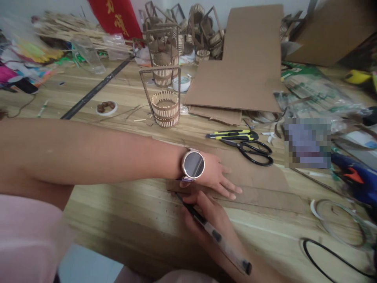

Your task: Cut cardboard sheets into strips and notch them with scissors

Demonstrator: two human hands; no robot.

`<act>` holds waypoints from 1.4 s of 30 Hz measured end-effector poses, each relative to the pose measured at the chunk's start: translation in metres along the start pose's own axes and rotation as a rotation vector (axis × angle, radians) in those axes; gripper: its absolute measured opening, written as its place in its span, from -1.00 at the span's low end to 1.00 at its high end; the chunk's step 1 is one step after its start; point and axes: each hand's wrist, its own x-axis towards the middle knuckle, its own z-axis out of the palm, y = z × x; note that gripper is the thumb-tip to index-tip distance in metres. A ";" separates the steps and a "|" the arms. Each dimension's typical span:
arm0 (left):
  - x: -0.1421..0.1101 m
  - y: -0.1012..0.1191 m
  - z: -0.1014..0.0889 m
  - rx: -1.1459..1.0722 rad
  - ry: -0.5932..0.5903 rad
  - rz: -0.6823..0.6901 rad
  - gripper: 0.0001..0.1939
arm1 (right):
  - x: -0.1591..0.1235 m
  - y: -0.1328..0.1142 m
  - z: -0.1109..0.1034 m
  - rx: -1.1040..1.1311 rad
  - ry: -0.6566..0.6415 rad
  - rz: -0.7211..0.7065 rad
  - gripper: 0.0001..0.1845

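Note:
My left hand (214,176), with a round-faced watch (193,164) on its wrist, lies flat with fingers spread on a piece of brown cardboard (265,179). Its fingertips reach a narrow cardboard strip (265,201) along the near side. Just below, my right hand (207,216) is closed around a pen (216,236) with a clear barrel. The pen's tip points up and left, by the left end of the strip; whether it touches the cardboard I cannot tell. Black-handled scissors (255,152) and a yellow-black utility knife (234,135) lie beyond my left hand.
A small wooden-slat basket (165,112) with a tall handle stands ahead, several more behind it. Large cardboard sheets (235,88) lie at the back. A blue glue gun (356,177) and a black cable (321,255) are at right. A dark metal bar (97,88) crosses the left.

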 end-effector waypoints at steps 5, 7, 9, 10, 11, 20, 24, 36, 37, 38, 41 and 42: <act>0.000 0.000 0.000 0.017 -0.024 0.012 0.30 | 0.004 -0.004 0.003 -0.045 0.024 -0.001 -0.82; 0.002 -0.001 0.004 0.030 0.016 0.009 0.30 | 0.005 -0.003 0.006 -0.052 0.036 -0.013 -0.82; 0.004 -0.001 0.007 0.033 0.095 0.008 0.28 | 0.004 0.001 0.009 -0.056 0.030 -0.023 -0.81; 0.004 -0.001 0.009 0.036 0.125 0.010 0.28 | 0.003 0.003 0.011 -0.059 0.029 -0.027 -0.81; 0.005 -0.001 0.009 0.041 0.137 0.013 0.28 | 0.003 0.004 0.013 -0.062 0.028 -0.030 -0.81; 0.004 0.000 0.008 0.070 0.058 -0.008 0.30 | 0.003 0.003 0.005 -0.101 0.005 -0.039 -0.74; 0.006 -0.002 0.011 0.087 0.063 -0.004 0.33 | 0.003 0.001 -0.007 -0.104 0.053 -0.043 -0.77; 0.002 -0.001 0.008 -0.026 0.096 -0.008 0.25 | 0.008 0.002 0.008 -0.125 -0.025 -0.072 -0.79; 0.003 -0.001 0.008 -0.035 0.100 -0.006 0.26 | 0.006 0.003 0.003 -0.124 -0.024 -0.067 -0.81; 0.003 -0.002 0.009 -0.034 0.099 0.000 0.27 | 0.004 0.003 -0.003 -0.125 -0.019 -0.058 -0.82; 0.005 -0.004 0.014 -0.011 0.095 0.023 0.29 | -0.001 0.003 -0.014 -0.123 -0.009 -0.022 -0.83; 0.006 -0.005 0.016 -0.006 0.114 0.027 0.29 | -0.002 0.003 -0.015 -0.123 -0.003 -0.017 -0.82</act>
